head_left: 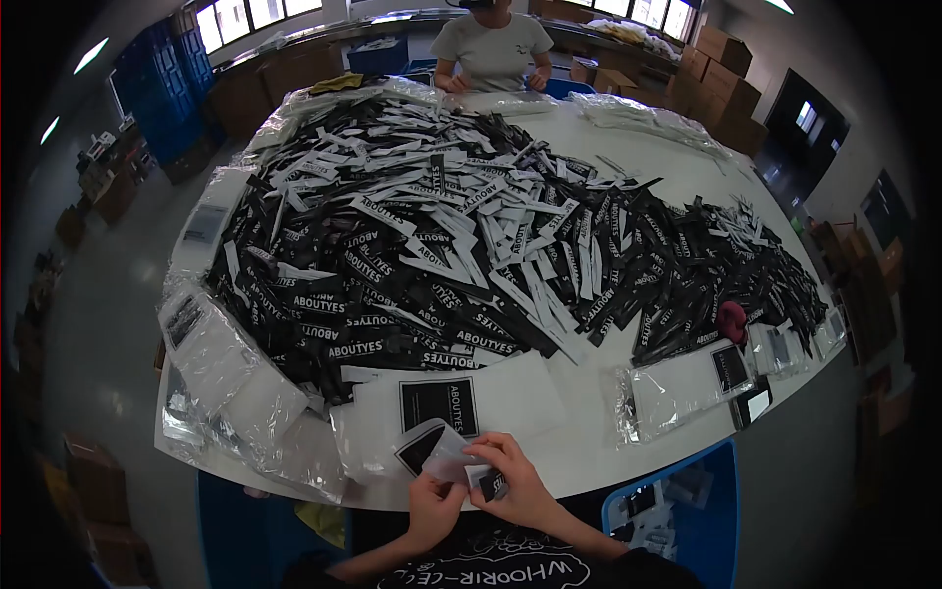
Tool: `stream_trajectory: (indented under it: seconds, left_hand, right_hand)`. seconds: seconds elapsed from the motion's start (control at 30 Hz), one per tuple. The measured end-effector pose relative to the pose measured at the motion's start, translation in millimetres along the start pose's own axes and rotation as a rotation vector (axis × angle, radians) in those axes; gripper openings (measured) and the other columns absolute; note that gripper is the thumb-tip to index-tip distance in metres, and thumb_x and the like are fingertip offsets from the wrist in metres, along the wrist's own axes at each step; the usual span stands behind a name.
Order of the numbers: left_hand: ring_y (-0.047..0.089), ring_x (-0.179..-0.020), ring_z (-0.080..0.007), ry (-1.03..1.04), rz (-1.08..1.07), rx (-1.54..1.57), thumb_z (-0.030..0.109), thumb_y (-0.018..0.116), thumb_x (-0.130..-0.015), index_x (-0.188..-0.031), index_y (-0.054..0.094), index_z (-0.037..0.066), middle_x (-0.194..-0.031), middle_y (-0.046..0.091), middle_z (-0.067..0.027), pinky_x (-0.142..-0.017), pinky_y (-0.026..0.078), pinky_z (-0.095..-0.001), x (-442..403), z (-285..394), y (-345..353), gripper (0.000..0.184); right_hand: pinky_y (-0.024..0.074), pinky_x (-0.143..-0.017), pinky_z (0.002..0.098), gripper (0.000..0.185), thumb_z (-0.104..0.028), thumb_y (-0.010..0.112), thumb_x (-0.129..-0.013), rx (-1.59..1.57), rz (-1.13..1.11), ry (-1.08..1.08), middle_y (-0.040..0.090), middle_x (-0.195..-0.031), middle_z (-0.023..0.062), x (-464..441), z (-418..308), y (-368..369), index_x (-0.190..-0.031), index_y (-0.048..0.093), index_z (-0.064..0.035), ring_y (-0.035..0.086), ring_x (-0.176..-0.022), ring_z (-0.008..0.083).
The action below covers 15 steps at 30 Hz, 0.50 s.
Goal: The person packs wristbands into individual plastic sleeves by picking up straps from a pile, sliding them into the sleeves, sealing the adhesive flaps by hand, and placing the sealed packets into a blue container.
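At the table's near edge, my left hand (434, 508) pinches the lower edge of a frosted plastic bag (449, 459) with a black printed panel, its top curling over. My right hand (517, 488) is closed on a small black and white packet (487, 481) with part of the word "YES" showing, held against the bag's opening side. Whether the packet's tip is inside the bag, I cannot tell. Just beyond my hands lies a stack of similar bags (378, 417) with a black ABOUTYES label (437, 406) on top.
A large heap of black and white ABOUTYES packets (392, 265) covers much of the white table (579, 432). Clear-wrapped bags (250, 393) line its left edge; more bags (682, 398) lie right. Blue bins (721, 510) stand below. Another person (494, 49) is opposite.
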<state>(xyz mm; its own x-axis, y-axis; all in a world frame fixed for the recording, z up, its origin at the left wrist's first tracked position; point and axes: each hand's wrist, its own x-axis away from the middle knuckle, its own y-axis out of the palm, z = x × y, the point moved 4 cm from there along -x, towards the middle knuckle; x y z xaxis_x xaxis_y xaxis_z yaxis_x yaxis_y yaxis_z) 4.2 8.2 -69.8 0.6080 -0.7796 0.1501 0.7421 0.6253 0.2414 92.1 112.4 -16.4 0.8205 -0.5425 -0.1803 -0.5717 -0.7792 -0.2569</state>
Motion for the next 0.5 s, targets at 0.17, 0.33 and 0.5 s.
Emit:
stream_trajectory:
  seconds: [0.17, 0.33, 0.5]
  left_hand:
    - [0.064, -0.077, -0.0202, 0.048, -0.146, -0.439, 0.002, 0.058, -0.076, -0.100, 0.054, -0.004, -0.083, 0.064, -0.0144, -0.066, 0.049, -0.0290, -13, 25, 6, 0.024]
    - [0.060, -0.069, -0.0325, 0.007, -0.247, -0.699, 0.009, 0.062, -0.075, -0.090, 0.058, 0.001, -0.078, 0.062, -0.0152, -0.063, 0.047, -0.0352, -30, 24, 11, 0.018]
    - [0.057, -0.077, -0.0306, 0.390, -0.297, -0.826, 0.004, 0.065, -0.063, -0.082, 0.058, -0.002, -0.087, 0.057, -0.0149, -0.065, 0.047, -0.0354, -24, 39, 29, 0.021]
  right_hand:
    - [0.0467, -0.078, 0.0350, 0.063, -0.002, 0.067, -0.058, 0.319, -0.041, -0.123, 0.056, -0.105, 0.0142, 9, -5, 0, -0.119, 0.049, -0.0016, 0.053, -0.091, 0.0306]
    - [0.0467, -0.069, 0.0339, 0.048, 0.001, 0.062, -0.066, 0.178, 0.060, -0.101, 0.060, -0.090, 0.0145, 9, 8, 1, -0.113, 0.054, 0.0000, 0.056, -0.077, 0.0297]
    - [0.0478, -0.067, 0.0343, 0.051, 0.001, 0.063, -0.062, 0.331, 0.082, -0.006, 0.060, -0.086, 0.0153, 14, 14, -3, -0.112, 0.054, 0.0008, 0.058, -0.075, 0.0298]
